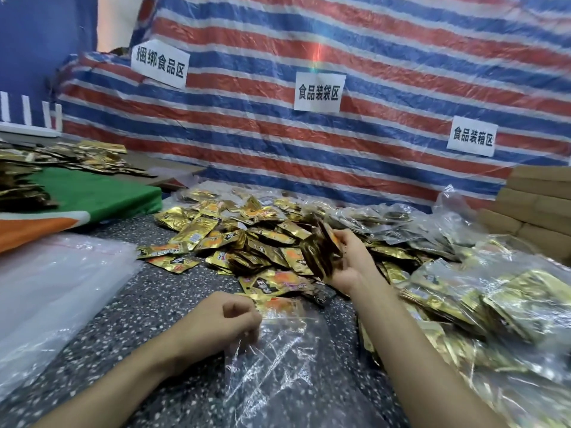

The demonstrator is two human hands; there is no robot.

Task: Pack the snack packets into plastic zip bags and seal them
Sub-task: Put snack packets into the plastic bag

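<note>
A big heap of gold snack packets (234,230) covers the middle of the speckled table (148,319). My right hand (349,261) grips a stack of several packets (319,248), lifted just above the heap. My left hand (222,319) pinches the mouth edge of a clear zip bag (278,366), which lies crumpled on the table in front of me. The bag looks empty, though packets show through near its mouth.
Filled clear bags of packets (463,298) pile up on the right. A stack of flat clear bags (52,288) lies at the left, beside a green and orange cloth (92,196). Cardboard boxes (537,205) stand at far right. A striped tarp (370,88) with paper labels hangs behind.
</note>
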